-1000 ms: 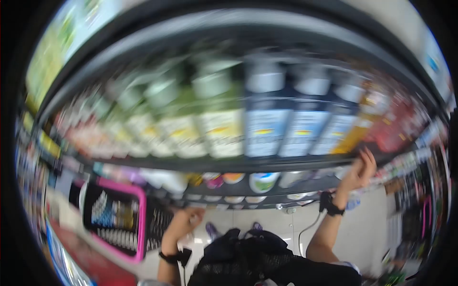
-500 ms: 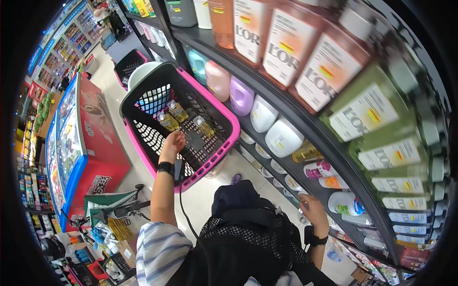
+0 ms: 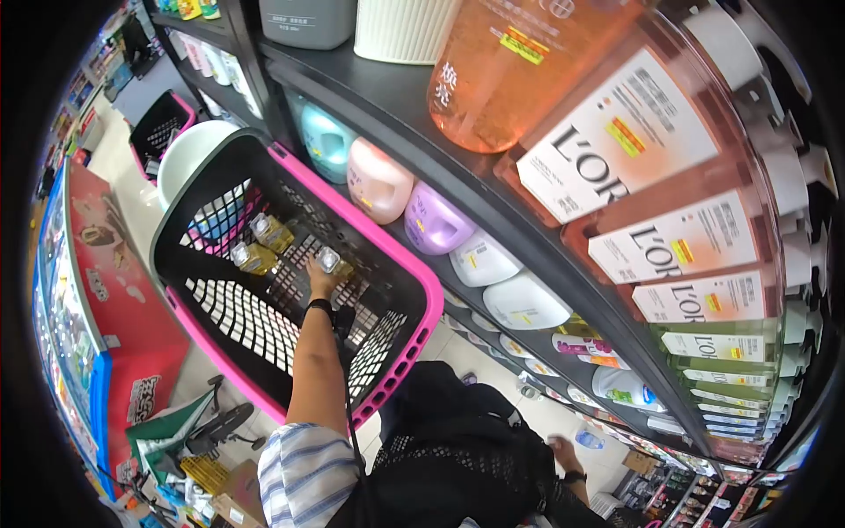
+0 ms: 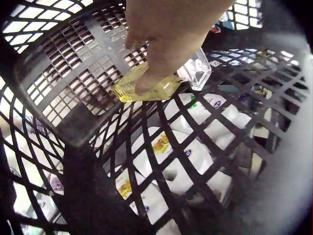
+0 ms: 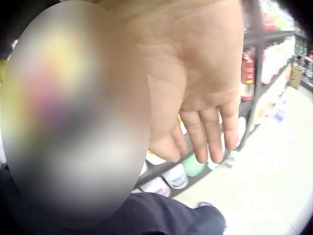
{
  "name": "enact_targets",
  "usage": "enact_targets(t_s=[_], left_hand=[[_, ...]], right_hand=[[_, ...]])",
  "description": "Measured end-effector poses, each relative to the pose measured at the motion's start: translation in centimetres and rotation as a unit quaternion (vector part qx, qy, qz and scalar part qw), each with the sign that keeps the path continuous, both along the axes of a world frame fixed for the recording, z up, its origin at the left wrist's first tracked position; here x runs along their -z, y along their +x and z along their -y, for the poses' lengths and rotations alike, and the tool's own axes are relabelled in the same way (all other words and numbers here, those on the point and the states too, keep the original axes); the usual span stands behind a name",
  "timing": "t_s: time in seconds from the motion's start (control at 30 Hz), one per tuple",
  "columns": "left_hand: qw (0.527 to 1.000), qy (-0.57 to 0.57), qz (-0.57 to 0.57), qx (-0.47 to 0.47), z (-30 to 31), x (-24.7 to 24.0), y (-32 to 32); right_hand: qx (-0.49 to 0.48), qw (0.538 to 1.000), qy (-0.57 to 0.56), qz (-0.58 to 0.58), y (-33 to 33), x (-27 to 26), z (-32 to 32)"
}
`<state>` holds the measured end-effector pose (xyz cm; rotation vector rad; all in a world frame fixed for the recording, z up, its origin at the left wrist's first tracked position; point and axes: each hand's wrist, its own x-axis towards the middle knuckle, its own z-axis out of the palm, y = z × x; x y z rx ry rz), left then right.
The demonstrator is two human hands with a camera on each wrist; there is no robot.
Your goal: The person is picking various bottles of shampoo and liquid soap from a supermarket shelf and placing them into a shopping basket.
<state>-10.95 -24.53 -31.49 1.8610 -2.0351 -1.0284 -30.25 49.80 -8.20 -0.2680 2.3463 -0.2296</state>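
My left hand (image 3: 320, 280) reaches down inside a black shopping basket with a pink rim (image 3: 429, 304). Its thumb and fingers grip a small bottle of yellow liquid (image 4: 164, 90) with a clear faceted cap (image 4: 198, 71), which lies on its side in the left wrist view. Two similar yellow bottles (image 3: 253, 258) stand in the basket just beyond the hand. My right hand (image 5: 195, 63) hangs at my side, palm showing and fingers loosely extended, holding nothing. A soft blurred oval covers the left of the right wrist view.
A dark shelf (image 3: 387, 97) on the right bears large pump bottles (image 3: 616, 136), with detergent jugs (image 3: 437, 218) below. At left stands a red freezer chest (image 3: 132, 299). A second basket (image 3: 163, 132) and a white basin (image 3: 198, 158) lie beyond mine.
The view has swung from the shelf front to the basket. My left hand has gone deeper into the basket and taken hold of a yellow bottle. My right hand has dropped away from the shelf.
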Motion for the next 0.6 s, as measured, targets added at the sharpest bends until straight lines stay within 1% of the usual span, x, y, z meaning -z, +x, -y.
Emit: enact_targets(t_s=[0.03, 0.07, 0.1, 0.13, 0.17, 0.2, 0.23, 0.27, 0.3, 0.33, 0.37, 0.4, 0.43, 0.47, 0.5, 0.53, 0.57, 0.6], left_hand=[[0.998, -0.057, -0.012, -0.010, -0.4, 0.1, -0.4], [0.998, -0.059, -0.014, -0.004, 0.1, 0.8, -0.4], [0.997, -0.019, -0.077, 0.024, 0.8, 1.7, -0.4], [0.989, 0.023, -0.135, 0.054, 1.4, 2.4, -0.1], [0.992, 0.033, -0.104, 0.065, 1.0, 0.3, -0.2], [0.992, 0.037, -0.098, 0.071, 0.9, -2.0, -0.7], [0.992, 0.035, -0.057, 0.107, 1.0, -3.4, -0.9], [0.989, 0.030, -0.016, 0.141, 1.1, -4.1, -0.7], [0.988, -0.032, -0.043, 0.145, 1.0, -3.1, -0.3], [0.988, -0.032, -0.038, 0.144, 1.2, -3.7, 0.2], [0.978, -0.068, -0.037, 0.193, 1.7, -4.6, 0.5], [0.964, -0.104, -0.035, 0.242, 2.1, -6.1, 0.7], [0.958, -0.069, -0.001, 0.278, 2.1, -10.4, 0.5], [0.957, -0.071, 0.005, 0.280, 2.6, -12.5, 0.9], [0.951, -0.054, -0.066, 0.297, 3.0, -13.9, 1.3], [0.939, -0.036, -0.135, 0.314, 3.0, -15.8, 2.0], [0.928, -0.016, -0.131, 0.348, 2.2, -20.5, 2.2], [0.916, 0.004, -0.127, 0.380, 1.0, -25.9, 2.0]], right_hand=[[0.066, 0.995, 0.051, 0.058, 1.3, -0.9, -0.8], [0.133, 0.979, 0.098, 0.119, 2.7, -2.2, -1.1], [0.139, 0.979, 0.096, 0.118, 3.4, -2.8, -1.2], [0.204, 0.961, 0.104, 0.155, 4.5, -3.3, -1.5], [0.266, 0.937, 0.116, 0.193, 5.5, -3.5, -2.6], [0.272, 0.934, 0.120, 0.199, 6.2, -2.7, -3.1], [0.182, 0.964, 0.067, 0.180, 6.2, -1.3, -3.3], [0.088, 0.983, 0.011, 0.159, 6.1, -0.2, -3.7], [0.167, 0.970, -0.020, 0.178, 6.0, -0.9, -2.8], [0.245, 0.948, -0.052, 0.194, 5.3, -3.6, 1.6], [0.090, 0.987, -0.071, 0.117, 4.4, -5.9, 5.9], [0.220, 0.957, -0.102, 0.159, 3.1, -3.7, 5.8], [0.117, 0.972, -0.150, 0.135, 1.8, -1.8, 5.8], [0.093, 0.967, -0.183, 0.150, 0.5, 0.2, 5.3], [0.067, 0.965, -0.198, 0.159, -1.0, 1.2, 5.8], [-0.013, 0.974, -0.204, 0.101, -2.4, 2.7, 5.7], [-0.025, 0.977, -0.191, 0.097, -3.7, 1.1, 8.2], [-0.040, 0.972, -0.213, 0.090, -4.8, 1.3, 8.9]])
